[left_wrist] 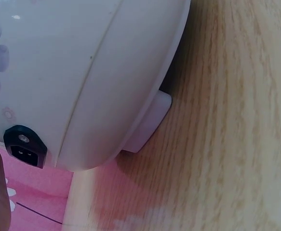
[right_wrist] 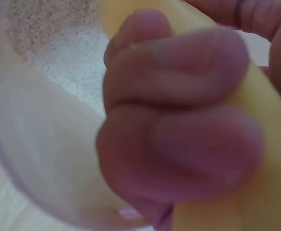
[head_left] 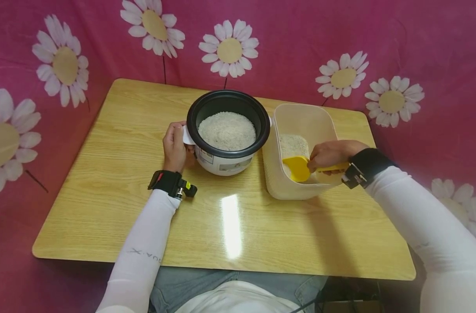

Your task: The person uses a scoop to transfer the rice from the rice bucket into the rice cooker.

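Note:
A white rice cooker (head_left: 225, 167) with a black rim stands at mid-table, its dark pot heaped with white rice (head_left: 227, 131). My left hand (head_left: 174, 147) grips the cooker's white side handle (head_left: 188, 136). To the right is a translucent white bin (head_left: 290, 190) with rice (head_left: 294, 145) in its far part. My right hand (head_left: 332, 154), over the bin, holds a yellow scoop (head_left: 298, 168) by its handle, the scoop's bowl down inside the bin. In the right wrist view, curled fingers (right_wrist: 174, 120) wrap the yellow handle (right_wrist: 275, 149).
The wooden table (head_left: 117, 195) has rounded corners and backs onto a pink cloth (head_left: 285, 48) with white daisies. Low on the cooker, the left wrist view shows a black power socket (left_wrist: 24, 148) and a small foot (left_wrist: 152, 120) on the tabletop.

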Available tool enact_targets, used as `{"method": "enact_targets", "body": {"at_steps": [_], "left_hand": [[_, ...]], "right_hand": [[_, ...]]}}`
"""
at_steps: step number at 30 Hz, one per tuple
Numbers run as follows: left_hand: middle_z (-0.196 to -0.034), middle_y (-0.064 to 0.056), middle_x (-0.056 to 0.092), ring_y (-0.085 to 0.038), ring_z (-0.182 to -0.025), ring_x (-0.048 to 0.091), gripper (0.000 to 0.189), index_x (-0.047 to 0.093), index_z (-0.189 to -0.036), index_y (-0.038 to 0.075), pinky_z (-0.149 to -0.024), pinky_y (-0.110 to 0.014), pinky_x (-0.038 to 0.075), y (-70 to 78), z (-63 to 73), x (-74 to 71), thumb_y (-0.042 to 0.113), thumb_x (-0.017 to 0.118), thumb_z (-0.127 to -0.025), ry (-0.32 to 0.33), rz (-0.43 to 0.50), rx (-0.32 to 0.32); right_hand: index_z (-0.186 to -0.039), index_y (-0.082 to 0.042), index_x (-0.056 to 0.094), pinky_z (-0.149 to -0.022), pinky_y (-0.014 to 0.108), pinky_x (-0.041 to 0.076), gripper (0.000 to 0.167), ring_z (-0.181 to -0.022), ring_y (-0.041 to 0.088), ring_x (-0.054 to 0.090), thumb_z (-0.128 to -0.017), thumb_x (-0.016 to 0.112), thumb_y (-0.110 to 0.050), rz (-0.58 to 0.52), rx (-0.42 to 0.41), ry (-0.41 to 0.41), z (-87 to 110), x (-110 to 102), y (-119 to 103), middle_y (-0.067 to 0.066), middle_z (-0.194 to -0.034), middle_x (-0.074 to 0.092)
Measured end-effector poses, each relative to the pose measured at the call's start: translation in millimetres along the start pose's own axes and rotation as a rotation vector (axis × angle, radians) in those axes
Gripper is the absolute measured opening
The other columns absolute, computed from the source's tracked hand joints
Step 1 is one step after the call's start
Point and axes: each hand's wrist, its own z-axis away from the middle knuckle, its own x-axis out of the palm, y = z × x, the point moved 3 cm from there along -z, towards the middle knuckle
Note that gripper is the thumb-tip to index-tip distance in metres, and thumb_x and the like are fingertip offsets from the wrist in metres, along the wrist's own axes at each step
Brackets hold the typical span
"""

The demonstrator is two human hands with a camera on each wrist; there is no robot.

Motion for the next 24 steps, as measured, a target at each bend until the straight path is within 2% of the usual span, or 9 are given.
{"method": "enact_targets", "body": {"at_steps": [8,13,16,24], "left_hand": [[-0.076,0.007,0.058,-0.007,-0.054,0.05,0.024,0.061,-0.109,0.025,-0.05,-0.022,0.044,0.1,-0.3,2.3,0.03,0.038,-0.112,-0.003,-0.005,0.027],[-0.074,0.008,0.057,-0.007,-0.053,0.05,0.024,0.061,-0.108,0.026,-0.05,-0.02,0.044,-0.7,-0.7,2.4,0.029,0.038,-0.112,0.005,-0.005,0.018],[-0.075,0.007,0.057,-0.008,-0.053,0.05,0.023,0.061,-0.108,0.024,-0.049,-0.022,0.045,-0.4,-1.2,1.8,0.029,0.038,-0.112,0.011,-0.005,0.014],[-0.079,0.006,0.06,-0.009,-0.053,0.051,0.023,0.061,-0.108,0.022,-0.049,-0.023,0.046,-0.7,-0.5,2.0,0.029,0.039,-0.111,0.012,0.014,0.007]], "right_hand": [[-0.113,-0.01,0.073,-0.05,0.025,0.039,0.034,-0.053,0.016,0.047,-0.095,0.063,-0.037,-0.125,-0.012,-0.052,10.7,2,4,-0.001,-0.066,0.054],[-0.088,-0.009,0.072,-0.048,0.025,0.037,0.031,-0.047,0.014,0.043,-0.097,0.061,-0.037,-0.153,-0.034,-0.107,16.9,4,6,-0.002,-0.06,0.051],[-0.08,-0.007,0.068,-0.048,0.024,0.037,0.034,-0.048,0.014,0.043,-0.097,0.06,-0.036,-0.175,-0.043,-0.132,20.9,4,9,-0.002,-0.061,0.052],[-0.092,-0.004,0.067,-0.051,0.023,0.04,0.032,-0.052,0.015,0.045,-0.097,0.058,-0.034,-0.241,-0.025,-0.129,33.4,4,20,0.0,-0.067,0.054]]}}
